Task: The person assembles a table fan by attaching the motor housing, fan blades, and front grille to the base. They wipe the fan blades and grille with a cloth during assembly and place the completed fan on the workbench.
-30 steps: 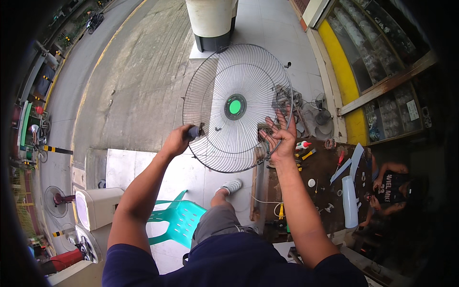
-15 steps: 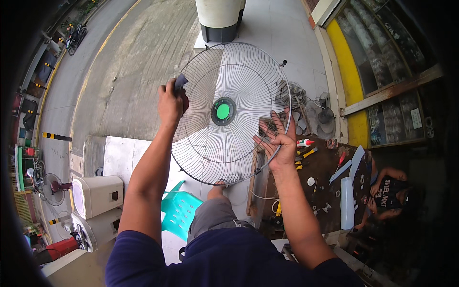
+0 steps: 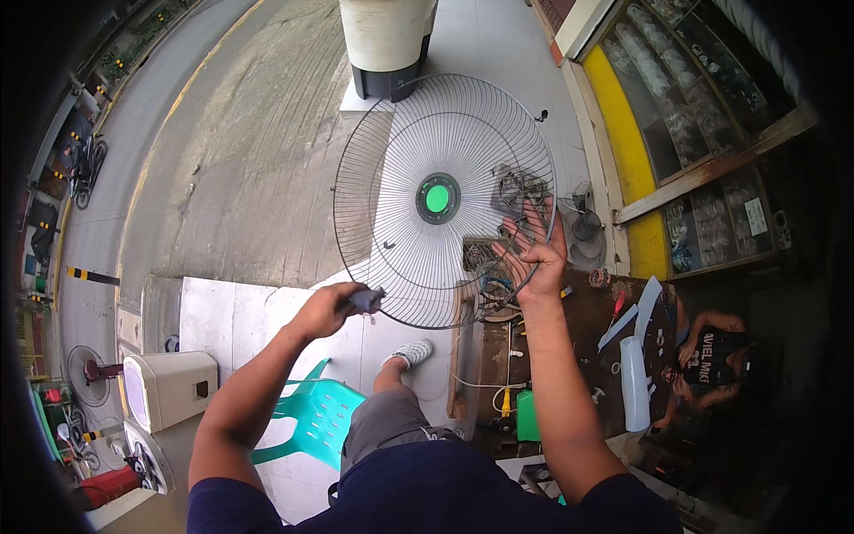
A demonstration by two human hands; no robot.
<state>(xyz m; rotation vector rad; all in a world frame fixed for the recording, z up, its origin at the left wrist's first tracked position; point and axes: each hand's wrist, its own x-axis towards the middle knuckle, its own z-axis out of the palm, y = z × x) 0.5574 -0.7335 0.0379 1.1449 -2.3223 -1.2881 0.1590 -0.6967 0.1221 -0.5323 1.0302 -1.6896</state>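
A round wire fan grille [image 3: 378, 142] with a green centre cap [image 3: 437, 198] is held up in front of me. My right hand [image 3: 543, 271] supports its lower right rim, the thumb and spread fingers on either side of the wires. My left hand [image 3: 325, 311] is closed around a dark bunched cloth [image 3: 366, 301] at the lower left rim. Part of the cloth is hidden inside the fist. Small dark clips stick out along the rim.
Below right is a dark workbench [image 3: 578, 356] with pale blue fan blades [image 3: 634, 383] and a red-handled screwdriver [image 3: 620, 303]. Beside it sits another person [image 3: 716, 351]. A teal plastic chair [image 3: 316, 414] stands near my leg, a white-and-black bin [image 3: 382, 40] ahead.
My left hand has moved down with the cloth, from the grille's upper left rim to its lower left. The grille sits slightly further right in view, still in my right hand.
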